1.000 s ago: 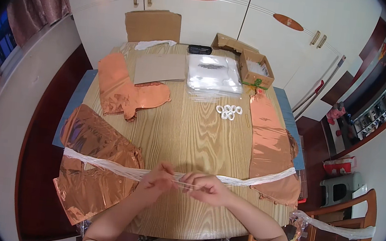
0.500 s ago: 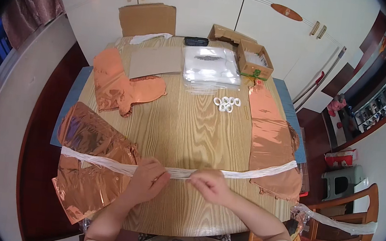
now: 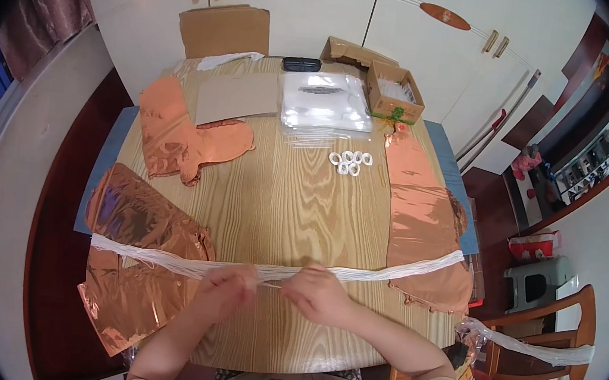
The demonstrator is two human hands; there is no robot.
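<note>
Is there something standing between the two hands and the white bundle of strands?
Nothing visible stands in the way. The left hand, blurred, and the right hand are right at the bundle, with a thin strand between them. The nearer left foil and right foil lie under the bundle's ends.

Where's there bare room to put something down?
On the wooden table, the middle is bare between the white rings and white strand bundle, with coppery foils either side. A smaller patch lies between the forearms. The far end is crowded: clear bags, box, cardboard.
</note>
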